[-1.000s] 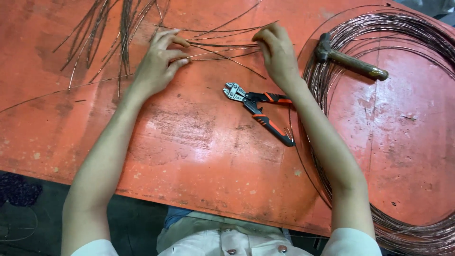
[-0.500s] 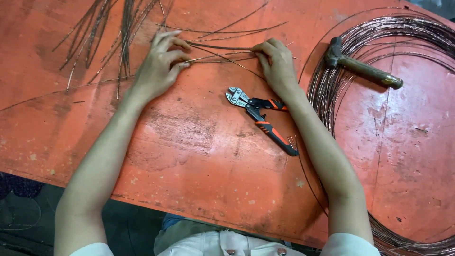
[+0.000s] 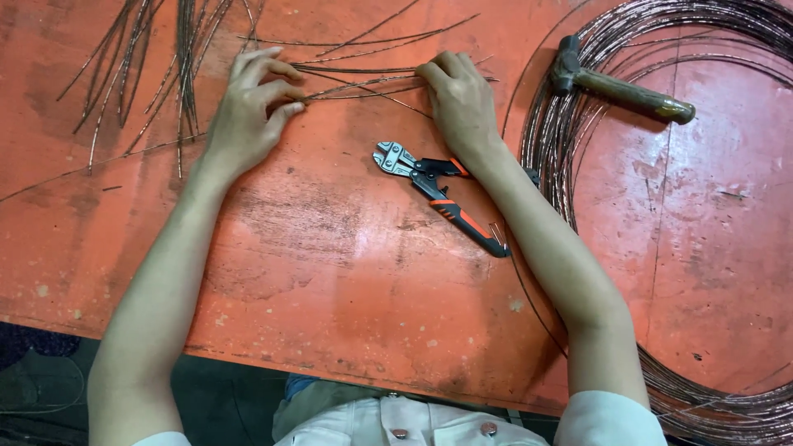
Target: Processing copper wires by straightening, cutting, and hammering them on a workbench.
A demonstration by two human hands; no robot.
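- L hand (image 3: 248,116) & R hand (image 3: 458,99) each pinched ends of cut wire lengths (image 3: 363,83) between them; step looked like gathering/aligning
- wire cutters (image 3: 438,190) lay just below R hand; next likely needs even ends, firm grip

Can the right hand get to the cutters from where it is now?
Probably yes. The right hand rests on the wire pieces, and the cutters lie on the orange table just below it, beside the wrist. Nothing lies over the handles, though the hand would have to let go of the wires.
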